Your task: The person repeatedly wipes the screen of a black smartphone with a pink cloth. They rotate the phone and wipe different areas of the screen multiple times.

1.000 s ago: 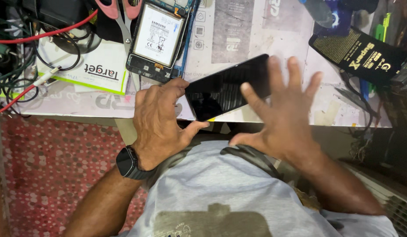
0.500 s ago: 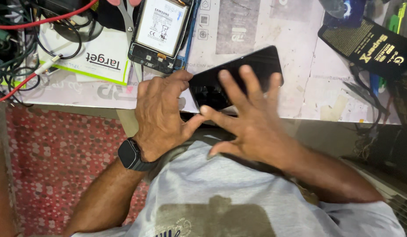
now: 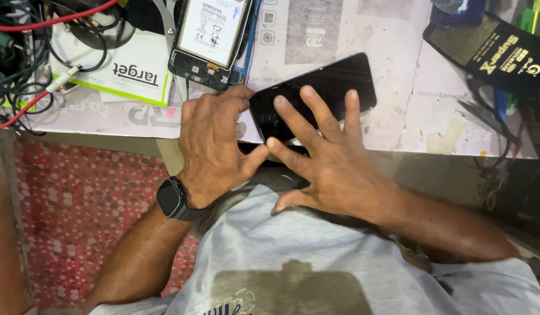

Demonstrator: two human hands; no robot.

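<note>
A black glossy phone screen panel (image 3: 334,81) lies tilted at the near edge of the workbench (image 3: 398,87). My left hand (image 3: 214,143), with a dark smartwatch (image 3: 173,199) on the wrist, pinches the panel's left end between fingertips and thumb. Spread flat, my right hand (image 3: 331,157) rests over the panel's near half, fingers apart and lying on the glass. An opened phone body (image 3: 208,35) with its white battery showing lies just beyond my left hand.
Tangled black, red and white cables (image 3: 31,52) fill the far left, beside a white card with a green edge (image 3: 130,70). A black box with yellow print (image 3: 494,52) sits far right. Red patterned floor (image 3: 77,204) lies below the bench.
My right hand has come down from beside the panel and moved left onto its glass. The left hand keeps its grip on the panel's left end.
</note>
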